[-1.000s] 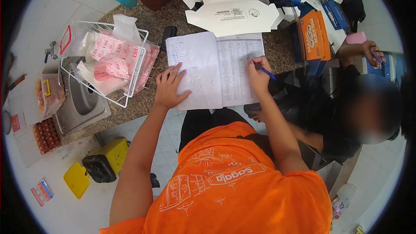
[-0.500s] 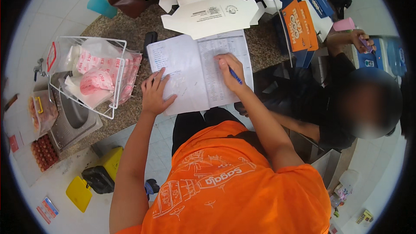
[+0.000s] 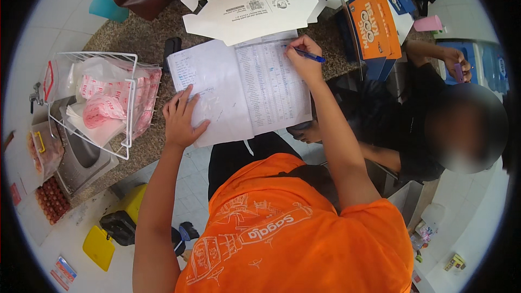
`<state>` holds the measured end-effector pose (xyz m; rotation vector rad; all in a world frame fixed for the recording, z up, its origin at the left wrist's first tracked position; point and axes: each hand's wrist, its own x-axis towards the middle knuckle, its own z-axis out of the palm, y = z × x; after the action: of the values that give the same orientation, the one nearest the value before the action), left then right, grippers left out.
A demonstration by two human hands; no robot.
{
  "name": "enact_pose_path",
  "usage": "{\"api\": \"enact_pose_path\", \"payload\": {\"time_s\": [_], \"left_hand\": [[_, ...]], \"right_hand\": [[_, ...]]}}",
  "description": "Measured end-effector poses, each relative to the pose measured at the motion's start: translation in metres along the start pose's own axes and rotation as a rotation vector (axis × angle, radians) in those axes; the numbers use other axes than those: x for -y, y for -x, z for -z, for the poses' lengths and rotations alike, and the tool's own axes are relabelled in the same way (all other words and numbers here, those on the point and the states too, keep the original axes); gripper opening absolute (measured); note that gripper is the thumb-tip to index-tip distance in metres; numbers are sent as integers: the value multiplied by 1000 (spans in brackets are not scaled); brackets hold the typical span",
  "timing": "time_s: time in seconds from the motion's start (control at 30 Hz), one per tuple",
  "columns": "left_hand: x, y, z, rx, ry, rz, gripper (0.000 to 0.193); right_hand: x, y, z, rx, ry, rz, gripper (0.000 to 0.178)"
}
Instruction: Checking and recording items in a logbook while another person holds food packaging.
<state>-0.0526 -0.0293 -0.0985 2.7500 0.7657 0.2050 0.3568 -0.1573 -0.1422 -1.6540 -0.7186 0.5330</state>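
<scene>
An open notebook (image 3: 217, 92) lies on the speckled stone counter in front of me. Handwriting fills part of its left page, and a ruled table with rows of entries covers the right page. My left hand (image 3: 183, 118) rests flat on the left page's lower edge, fingers spread. Near the top of the right page, my right hand (image 3: 306, 61) grips a blue pen (image 3: 311, 56). The pen tip points at the upper rows; whether it touches the paper cannot be made out. A folded white carton (image 3: 255, 13) overlaps the top of the notebook.
A white wire basket (image 3: 132, 106) of plastic packs stands left, beside a steel sink (image 3: 87, 157). Orange boxes (image 3: 374, 27) stand at the back right. A seated person in black (image 3: 418, 130) is close on my right, holding a purple object (image 3: 459, 72). A dark phone-like item (image 3: 172, 49) lies by the notebook.
My right hand with the pen has moved up the right page, toward its top right. My left hand stays on the left page. The whole view has shifted slightly.
</scene>
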Motion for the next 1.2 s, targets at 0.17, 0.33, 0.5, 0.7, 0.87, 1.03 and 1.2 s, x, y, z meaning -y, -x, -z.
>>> {"api": "enact_pose_path", "payload": {"time_s": [0.17, 0.33, 0.5, 0.7, 0.87, 1.03, 1.2], "left_hand": [[-2, -2, 1, -2, 4, -10, 75], [-2, 0, 1, 20, 4, 14, 74], [-3, -3, 1, -2, 15, 2, 74], [-1, -2, -1, -13, 11, -3, 75], [-1, -2, 1, 3, 18, 3, 77], [-1, -2, -1, 1, 14, -10, 79], [0, -2, -2, -1, 11, 13, 75]], "right_hand": [[-12, -3, -2, -119, 57, 127, 14], [-1, -2, -5, -99, 125, 90, 15], [-12, -3, -3, -93, 110, 103, 17], [-16, -2, -3, -144, -41, 17, 17], [-8, 0, -5, -142, 95, 65, 17], [-9, 1, -6, -168, 99, 161, 18], [-7, -1, -7, -167, 111, 148, 19]]}}
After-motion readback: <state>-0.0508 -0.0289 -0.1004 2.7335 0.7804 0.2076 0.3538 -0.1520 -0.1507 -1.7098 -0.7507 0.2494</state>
